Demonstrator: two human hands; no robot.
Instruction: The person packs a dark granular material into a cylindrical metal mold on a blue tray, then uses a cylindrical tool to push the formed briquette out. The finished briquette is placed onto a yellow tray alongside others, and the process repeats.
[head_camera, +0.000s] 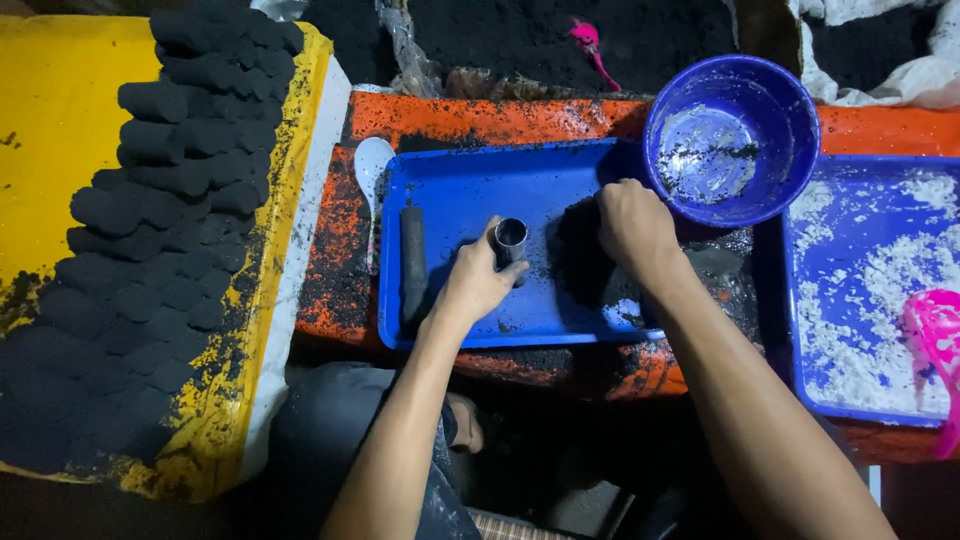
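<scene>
On the blue tray (470, 190), a small metal tube (511, 240) is gripped upright by the closed fingers of the left hand (476, 282), while black powder (578, 255) beside it is pressed under the curled right hand (634, 226).

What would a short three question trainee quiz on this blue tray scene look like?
1. True or false: the left hand holds a small metal tube.
2. What does the right hand rest on? A) white powder B) a pile of black powder C) a spoon
3. What colour is the round bowl beside the tray?

Key: 1 true; 2 B; 3 blue.
</scene>
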